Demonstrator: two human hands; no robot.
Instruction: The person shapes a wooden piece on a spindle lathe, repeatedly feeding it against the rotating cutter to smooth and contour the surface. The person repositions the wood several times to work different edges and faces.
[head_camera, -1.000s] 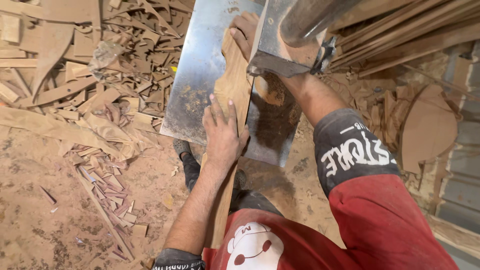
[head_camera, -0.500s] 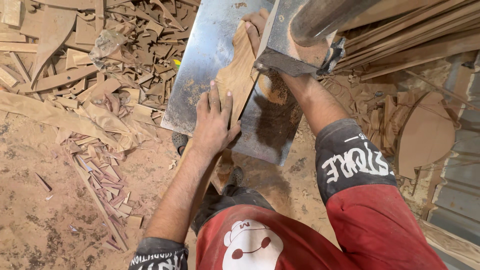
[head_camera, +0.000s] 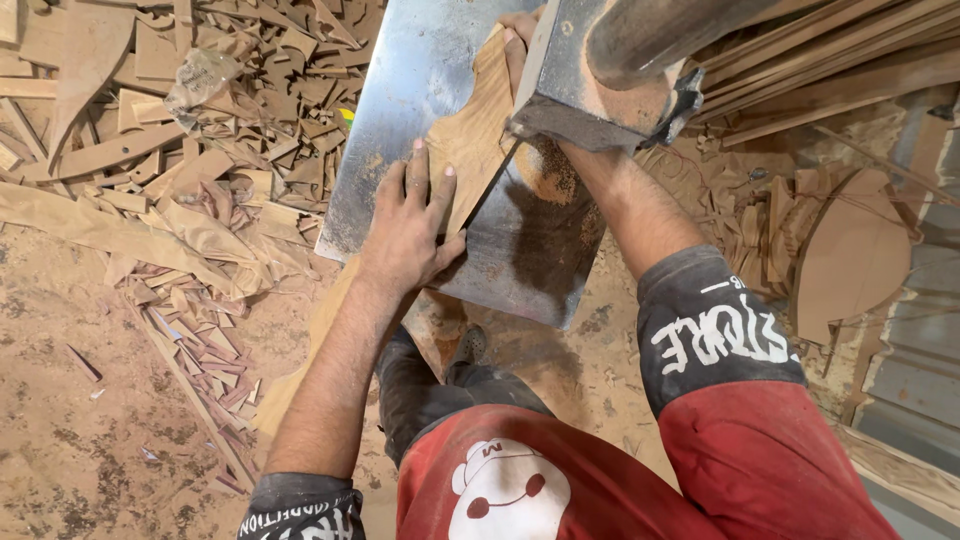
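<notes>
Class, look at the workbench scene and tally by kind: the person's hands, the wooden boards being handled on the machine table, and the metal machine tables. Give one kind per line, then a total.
Hands: 2, the left hand flat on the board, the right hand at its far end
Wooden board: 1
Metal machine table: 1
Total: 4

Left hand (head_camera: 405, 225) pressed flat (fingers spread), right hand (head_camera: 520, 40) reaching forward
</notes>
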